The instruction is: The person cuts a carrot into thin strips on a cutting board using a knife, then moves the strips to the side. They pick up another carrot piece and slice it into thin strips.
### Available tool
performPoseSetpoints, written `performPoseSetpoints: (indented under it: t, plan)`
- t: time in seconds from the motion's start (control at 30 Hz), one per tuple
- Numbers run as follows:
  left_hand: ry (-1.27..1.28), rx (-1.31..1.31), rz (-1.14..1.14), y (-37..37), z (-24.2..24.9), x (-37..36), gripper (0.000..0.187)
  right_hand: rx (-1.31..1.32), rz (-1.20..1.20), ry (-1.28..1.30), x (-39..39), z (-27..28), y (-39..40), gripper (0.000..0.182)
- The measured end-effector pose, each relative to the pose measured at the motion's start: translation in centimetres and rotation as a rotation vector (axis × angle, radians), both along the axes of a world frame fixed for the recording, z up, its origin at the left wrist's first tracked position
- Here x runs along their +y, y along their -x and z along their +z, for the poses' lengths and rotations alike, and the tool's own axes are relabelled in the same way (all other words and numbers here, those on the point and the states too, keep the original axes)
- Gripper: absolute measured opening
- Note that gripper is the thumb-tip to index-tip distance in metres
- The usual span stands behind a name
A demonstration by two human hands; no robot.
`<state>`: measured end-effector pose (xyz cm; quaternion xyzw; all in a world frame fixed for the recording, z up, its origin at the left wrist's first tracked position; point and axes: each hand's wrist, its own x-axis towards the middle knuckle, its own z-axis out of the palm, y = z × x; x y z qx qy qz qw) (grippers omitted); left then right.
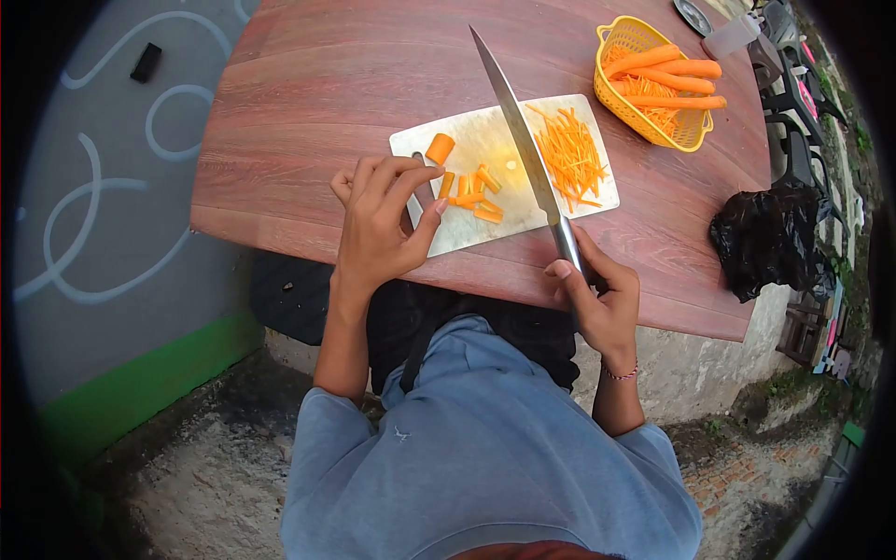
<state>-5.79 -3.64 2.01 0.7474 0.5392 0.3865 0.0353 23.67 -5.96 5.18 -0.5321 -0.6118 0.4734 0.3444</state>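
Several short carrot pieces (476,193) lie on the left half of a white cutting board (467,235), with a thicker carrot chunk (441,148) just beyond them, near the board's far left corner. A loose pile of thin carrot shreds (569,154) covers the right part of the board. Between the two groups, the long blade of a knife (527,140) crosses above the board, its tip reaching past the far edge. The right hand (602,289) grasps the knife by its handle, just off the near edge. The left hand (383,219) is over the board's left end, thumb and index finger parted, their tips right at one carrot stick (447,184); whether they pinch it I cannot tell. Beyond the board's far right corner, a yellow basket (686,140) holds whole carrots (667,79) on top of more shreds. All this rests on a reddish wooden desk (327,103). A clear bottle (733,35) stands near its far right edge, and a black plastic bag (765,238) is at the right edge, with dark chairs (798,154) past it.
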Motion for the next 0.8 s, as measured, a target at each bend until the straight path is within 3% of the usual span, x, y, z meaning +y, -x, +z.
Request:
performPoseSetpoints:
  t: [0.07,0.23,0.37,0.53,0.8]
  plan:
    - [0.085,0.083,-0.004,0.0,-0.1,0.1,0.040,0.093,-0.018,0.128,0.4,-0.6,-0.3,0.050]
    - [0.289,0.107,-0.079,0.6,0.2,1.1,0.038,0.203,0.031,0.152,0.2,-2.8,-1.2,0.050]
    - [0.293,0.113,-0.108,1.0,0.4,1.5,0.044,0.136,0.073,0.106,0.5,-2.8,-1.2,0.050]
    - [0.162,-0.150,-0.066,0.1,0.5,1.7,0.038,0.162,0.038,0.178,0.4,-2.1,-1.1,0.051]
    - [0.166,0.001,-0.086,-6.0,-0.4,3.2,0.038,0.137,-0.034,0.356,0.8,-0.1,-0.9,0.048]
